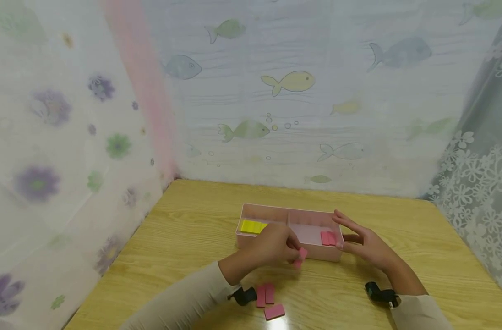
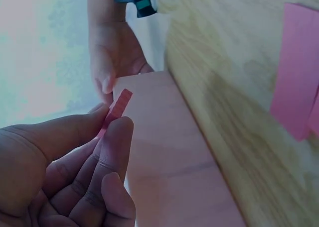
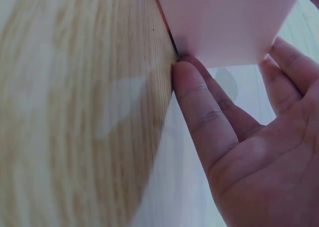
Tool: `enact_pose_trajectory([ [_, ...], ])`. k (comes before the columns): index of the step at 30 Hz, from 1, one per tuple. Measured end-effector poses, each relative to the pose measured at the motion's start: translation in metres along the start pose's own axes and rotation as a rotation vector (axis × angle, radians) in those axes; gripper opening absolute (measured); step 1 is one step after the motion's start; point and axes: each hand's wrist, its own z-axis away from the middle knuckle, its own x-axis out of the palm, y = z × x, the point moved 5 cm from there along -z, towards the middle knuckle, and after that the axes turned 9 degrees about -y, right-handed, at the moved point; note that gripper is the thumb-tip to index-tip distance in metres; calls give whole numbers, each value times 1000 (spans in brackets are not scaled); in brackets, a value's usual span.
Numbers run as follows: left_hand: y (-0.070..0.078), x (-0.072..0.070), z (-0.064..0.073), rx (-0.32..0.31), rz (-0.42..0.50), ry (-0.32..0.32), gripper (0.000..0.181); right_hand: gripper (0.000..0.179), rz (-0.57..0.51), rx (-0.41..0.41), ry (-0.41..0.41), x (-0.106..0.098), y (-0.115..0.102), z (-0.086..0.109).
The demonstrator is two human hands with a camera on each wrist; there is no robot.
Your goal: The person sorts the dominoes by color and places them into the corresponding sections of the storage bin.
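Note:
Between thumb and fingertips, my left hand (image 1: 273,243) pinches a small pink rectangular tile (image 1: 300,258) just in front of a pale pink two-compartment box (image 1: 323,253). The left wrist view shows this tile tilted, with its narrow edge visible. Yellow tiles (image 1: 251,226) lie in the box's left compartment, partly hidden by my left hand. Two pink tiles (image 1: 328,238) lie at the right end of the other compartment. My right hand (image 1: 370,247) rests against the box's right end, fairly straight fingers spread from its front corner to its far corner.
On the wooden table (image 1: 201,211), three more pink tiles (image 1: 274,312) lie near the front, close to my left wrist. A patterned curtain (image 1: 292,114) hangs behind the table, with more fabric at both sides. Dark straps (image 1: 379,293) sit at my wrists.

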Motion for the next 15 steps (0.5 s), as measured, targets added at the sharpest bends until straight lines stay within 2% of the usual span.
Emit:
enact_pose_trajectory([
  [8,1,-12,-6,38,37,35,5,68,22,-1,7,1,1,2],
  [15,2,-19,-9,5,138,46,3,69,21,-4,10,1,1,0],
])
